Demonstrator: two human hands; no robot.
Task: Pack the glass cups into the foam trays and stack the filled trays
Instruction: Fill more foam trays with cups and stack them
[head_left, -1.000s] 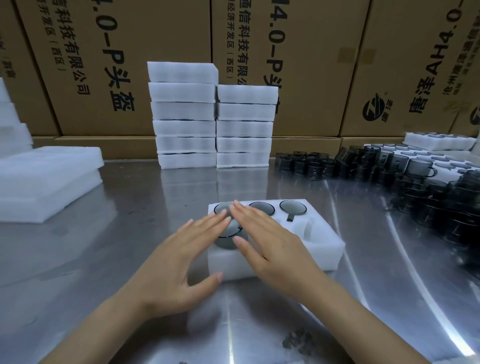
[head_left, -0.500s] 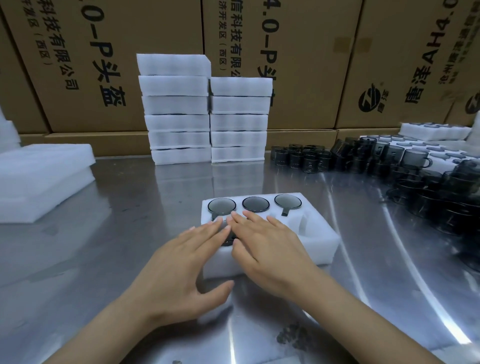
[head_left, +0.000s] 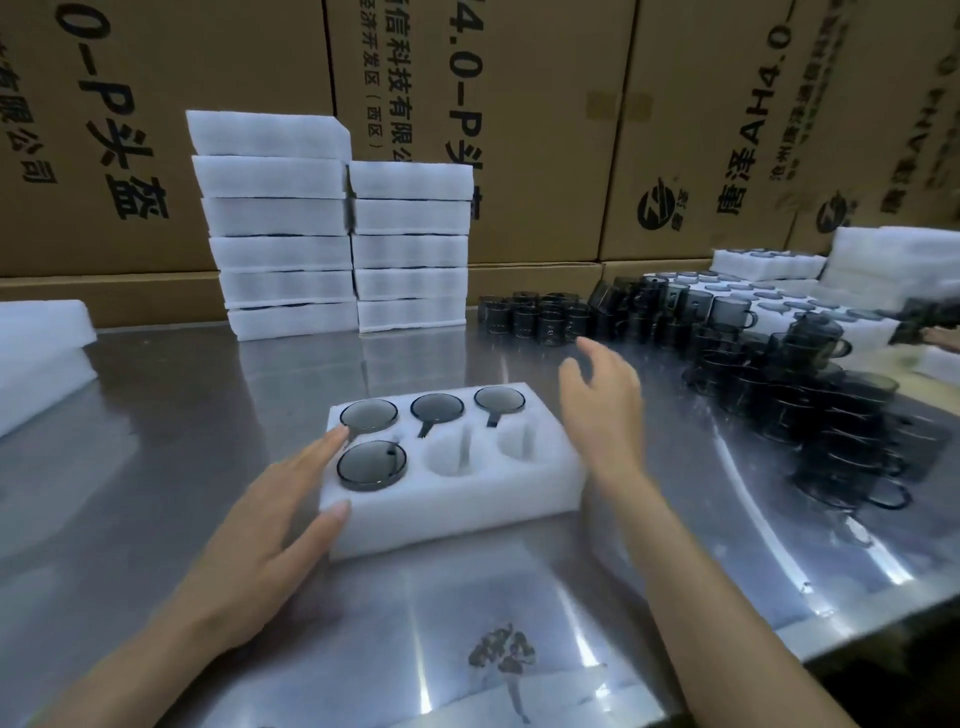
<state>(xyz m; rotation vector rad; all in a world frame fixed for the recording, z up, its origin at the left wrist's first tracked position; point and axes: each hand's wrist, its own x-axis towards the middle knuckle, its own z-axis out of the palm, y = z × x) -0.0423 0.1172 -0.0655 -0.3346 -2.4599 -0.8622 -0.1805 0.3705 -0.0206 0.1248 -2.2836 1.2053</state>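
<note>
- Cardboard boxes with printed lettering wall off the back of a shiny steel table.
- Foam tray lies in the middle of the table, with six pockets in two rows.
- Four pockets hold dark glass cups: all three in the far row and the near-left one; the near-middle and near-right pockets show bare foam.
- Left hand rests against the tray's left end, fingers straight along its top edge and the thumb against the near-left corner, gripping nothing.
- Right hand hovers just beyond the tray's right end, fingers loosely spread and relaxed, holding nothing.
- Loose cups crowd the table's right side, some piled on one another.
- Two tray stacks stand side by side at the back, the left one taller.
- More foam sits at the far left, and further trays lie behind the loose cups.
</note>
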